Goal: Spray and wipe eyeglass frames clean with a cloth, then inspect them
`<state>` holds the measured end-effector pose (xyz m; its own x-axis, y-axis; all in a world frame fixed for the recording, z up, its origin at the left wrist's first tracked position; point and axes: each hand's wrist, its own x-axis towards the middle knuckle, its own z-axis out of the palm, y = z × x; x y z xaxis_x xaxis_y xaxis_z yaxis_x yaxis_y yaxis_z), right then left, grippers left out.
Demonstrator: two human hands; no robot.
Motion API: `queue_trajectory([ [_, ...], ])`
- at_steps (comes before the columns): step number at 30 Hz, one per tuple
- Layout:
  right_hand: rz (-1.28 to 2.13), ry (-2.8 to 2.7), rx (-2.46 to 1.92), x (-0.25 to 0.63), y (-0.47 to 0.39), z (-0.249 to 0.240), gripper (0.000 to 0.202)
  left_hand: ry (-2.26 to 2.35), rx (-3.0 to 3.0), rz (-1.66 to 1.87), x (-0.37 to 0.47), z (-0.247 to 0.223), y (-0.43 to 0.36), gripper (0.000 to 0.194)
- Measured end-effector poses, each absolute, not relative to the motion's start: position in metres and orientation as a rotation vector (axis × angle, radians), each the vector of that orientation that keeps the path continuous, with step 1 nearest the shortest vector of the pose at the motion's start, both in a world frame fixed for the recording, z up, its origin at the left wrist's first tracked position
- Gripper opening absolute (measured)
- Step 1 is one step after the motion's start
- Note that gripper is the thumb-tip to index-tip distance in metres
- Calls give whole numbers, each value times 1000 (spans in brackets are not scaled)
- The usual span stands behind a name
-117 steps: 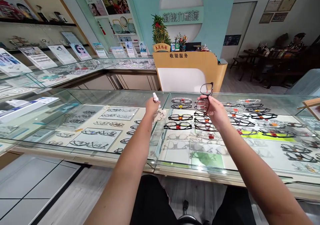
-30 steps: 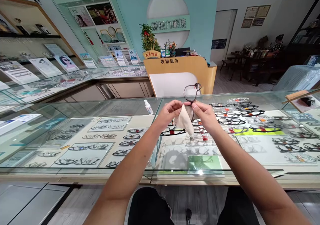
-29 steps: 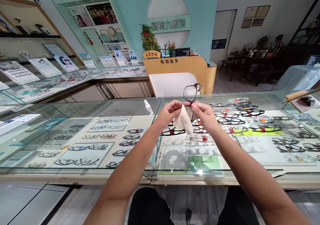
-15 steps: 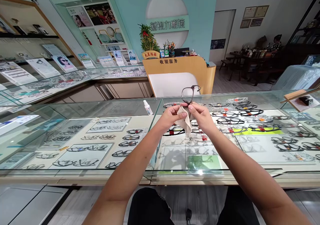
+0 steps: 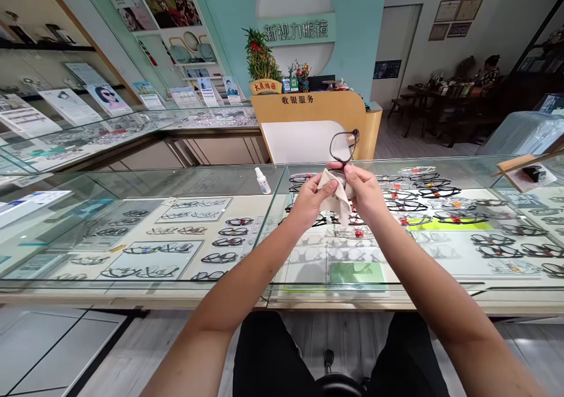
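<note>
Above the glass counter, my two hands are close together around one pair of dark-framed eyeglasses (image 5: 345,161). One lens sticks up above my fingers; the other is covered by a beige cleaning cloth (image 5: 338,200). My left hand (image 5: 314,197) is closed on the cloth, pressing it around the lower lens. My right hand (image 5: 365,191) pinches the frame near its middle, with the cloth touching its fingers. A small white spray bottle (image 5: 262,182) stands on the glass to the left of my hands.
Under the glass top of the display counter (image 5: 273,302) lie several rows of eyeglasses, some with red tags. A wooden-framed stand (image 5: 524,171) sits at the right. Beyond is a wooden cash desk (image 5: 308,109) with a plant (image 5: 261,59). A person (image 5: 490,74) sits at the far right.
Both hands, with the glasses and cloth, have shifted slightly right in view. The upright lens has turned a little. The camera view has tilted slightly down.
</note>
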<state>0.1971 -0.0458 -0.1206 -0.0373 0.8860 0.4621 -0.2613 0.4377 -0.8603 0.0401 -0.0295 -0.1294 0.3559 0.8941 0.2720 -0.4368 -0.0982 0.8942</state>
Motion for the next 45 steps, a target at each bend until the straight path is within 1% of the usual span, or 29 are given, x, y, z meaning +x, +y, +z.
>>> queue_trajectory([
  [3, 1034, -1295, -613, 201, -48, -91, 48, 481, 1329, 1163, 40, -101, -28, 61],
  [6, 925, -1352, -554, 201, -48, -51, 49, 432, 1524, 1149, 39, -57, -22, 61],
  [9, 786, -1371, -465, 197, -50, -13, 43, 318, 1656, 1232, 43, -17, -22, 61],
  [11, 725, -1374, -402, 193, -52, 3, 39, 246, 1700, 1298, 47, 0, -27, 60],
  [12, 700, -1376, -391, 191, -53, 7, 40, 223, 1706, 1328, 49, 4, -29, 59],
  [16, 641, -1374, -470, 184, -60, 10, 57, 228, 1675, 1431, 57, 5, -39, 53],
  [20, 599, -1365, -489, 174, -65, 5, 58, 243, 1620, 1615, 71, -5, -41, 55],
  [23, 545, -1374, -547, 164, -65, 0, 64, 266, 1554, 1753, 79, -9, -42, 58],
  [27, 571, -1378, -520, 155, -61, -7, 59, 281, 1475, 1854, 83, -12, -41, 56],
  [31, 635, -1350, -493, 162, -54, -7, 60, 293, 1472, 1784, 78, -15, -30, 54],
  [34, 692, -1314, -507, 177, -47, -2, 56, 246, 1565, 1522, 66, -12, -18, 57],
  [36, 688, -1347, -545, 186, -42, 0, 60, 223, 1624, 1317, 55, -9, -12, 55],
  [38, 655, -1390, -570, 190, -37, 0, 66, 219, 1664, 1202, 49, -6, -10, 52],
  [41, 630, -1355, -536, 185, -33, -4, 68, 242, 1692, 1244, 52, -8, -12, 57],
  [43, 626, -1282, -524, 175, -33, -9, 70, 278, 1671, 1373, 63, -13, -15, 64],
  [45, 603, -1225, -545, 164, -33, -15, 72, 320, 1626, 1532, 76, -18, -19, 64],
])
